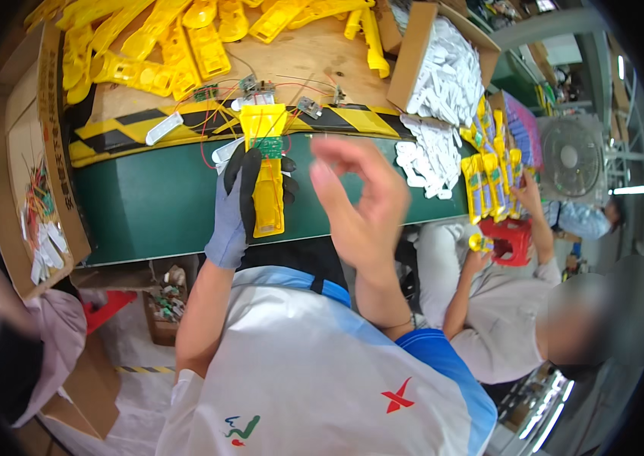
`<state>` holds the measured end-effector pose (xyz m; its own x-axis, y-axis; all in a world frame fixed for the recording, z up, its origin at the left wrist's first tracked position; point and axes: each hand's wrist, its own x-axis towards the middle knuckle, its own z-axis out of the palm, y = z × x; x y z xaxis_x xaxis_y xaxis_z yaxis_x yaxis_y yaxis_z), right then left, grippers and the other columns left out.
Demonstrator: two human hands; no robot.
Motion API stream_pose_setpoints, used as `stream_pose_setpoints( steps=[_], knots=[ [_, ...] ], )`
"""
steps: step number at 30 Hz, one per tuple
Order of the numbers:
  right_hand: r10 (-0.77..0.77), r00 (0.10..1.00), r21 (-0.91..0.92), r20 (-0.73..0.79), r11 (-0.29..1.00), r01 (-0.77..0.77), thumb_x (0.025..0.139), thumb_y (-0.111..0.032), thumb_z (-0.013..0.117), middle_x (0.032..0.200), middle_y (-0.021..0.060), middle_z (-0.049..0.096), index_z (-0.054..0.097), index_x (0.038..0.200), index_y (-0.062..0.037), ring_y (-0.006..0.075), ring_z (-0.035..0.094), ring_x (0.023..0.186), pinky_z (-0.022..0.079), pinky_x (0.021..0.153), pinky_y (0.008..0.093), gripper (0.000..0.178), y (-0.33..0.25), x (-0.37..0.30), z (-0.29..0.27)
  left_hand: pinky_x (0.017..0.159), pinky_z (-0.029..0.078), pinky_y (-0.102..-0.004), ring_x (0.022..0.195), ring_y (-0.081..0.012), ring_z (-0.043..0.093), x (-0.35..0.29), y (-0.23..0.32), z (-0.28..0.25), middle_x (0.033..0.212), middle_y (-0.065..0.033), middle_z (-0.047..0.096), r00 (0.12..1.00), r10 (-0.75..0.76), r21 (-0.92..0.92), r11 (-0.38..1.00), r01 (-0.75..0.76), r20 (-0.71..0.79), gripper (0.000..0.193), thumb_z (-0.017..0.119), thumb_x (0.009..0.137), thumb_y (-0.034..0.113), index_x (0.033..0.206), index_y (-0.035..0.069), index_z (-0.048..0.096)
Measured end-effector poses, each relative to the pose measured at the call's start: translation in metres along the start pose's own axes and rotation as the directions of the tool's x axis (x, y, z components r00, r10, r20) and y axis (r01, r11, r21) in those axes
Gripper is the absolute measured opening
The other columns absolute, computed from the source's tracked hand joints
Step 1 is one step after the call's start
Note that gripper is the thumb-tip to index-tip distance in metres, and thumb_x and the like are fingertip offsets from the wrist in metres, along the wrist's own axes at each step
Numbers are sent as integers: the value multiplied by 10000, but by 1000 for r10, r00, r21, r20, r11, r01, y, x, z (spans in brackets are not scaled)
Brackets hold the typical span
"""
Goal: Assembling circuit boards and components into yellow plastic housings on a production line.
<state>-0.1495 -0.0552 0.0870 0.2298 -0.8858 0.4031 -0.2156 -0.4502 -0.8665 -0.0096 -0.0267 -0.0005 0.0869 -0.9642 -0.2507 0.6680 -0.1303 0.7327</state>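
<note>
My left hand (234,205), in a grey and black glove, is closed around a long yellow plastic shell (268,199) and holds it upright over the table's front part. A green circuit board (266,147) lies across the shell's middle, below its wider upper end. Thin red and other coloured wires run from that area to small parts on the table. My bare right hand (364,197) is raised to the right of the shell, apart from it. Its fingers are loosely curved and somewhat blurred, with nothing visible between thumb and forefinger. A white plastic piece (225,154) sits partly behind my left hand.
Many yellow shells (162,45) lie at the back left. A cardboard box (413,57) of white pieces (444,72) tips toward a loose pile (428,163). Striped tape (124,137) borders the green tabletop (139,205). Another box (14,190) stands left. People sit on both sides.
</note>
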Motion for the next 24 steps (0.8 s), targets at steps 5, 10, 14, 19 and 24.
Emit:
stream_pose_setpoints(
  steps=[5,10,14,19,24],
  knots=[
    [438,893,309,105,839,-448,904,-103,658,1007,73,666,633,1094,43,108,613,905,491,804,252,241,67,-5,24,591,531,-273,688,-129,630,-1,-7,-3,871,-62,626,998,-36,-10,999,36,-56,353,562,979,281,1236,41,530],
    [440,878,402,187,782,-477,913,-67,651,999,73,683,632,1095,57,89,627,895,492,814,219,221,81,-10,29,569,519,-262,658,-125,622,-1,-12,-7,839,-55,620,998,-37,15,999,37,-43,338,554,983,269,1233,42,529],
    [466,859,441,212,739,-510,911,-55,651,996,75,685,632,1096,57,90,629,889,494,807,218,218,86,-15,31,535,509,-268,604,-128,607,-5,-12,-2,828,-57,616,998,-3,-6,1000,3,-55,306,535,990,235,1229,43,528],
    [481,854,438,199,735,-517,914,-60,648,965,53,681,637,1073,43,77,616,847,490,789,216,189,87,-16,28,601,497,-243,707,-94,593,-3,-18,-7,877,-40,616,998,-45,-40,998,43,-39,304,546,984,227,1222,40,527],
    [481,844,458,237,711,-534,921,-76,645,951,35,672,636,1046,26,61,599,838,473,762,203,161,89,-16,27,714,474,-236,836,-72,550,0,-14,-4,952,-41,617,999,-7,48,999,9,-45,295,573,967,184,1207,19,529]
  ],
)
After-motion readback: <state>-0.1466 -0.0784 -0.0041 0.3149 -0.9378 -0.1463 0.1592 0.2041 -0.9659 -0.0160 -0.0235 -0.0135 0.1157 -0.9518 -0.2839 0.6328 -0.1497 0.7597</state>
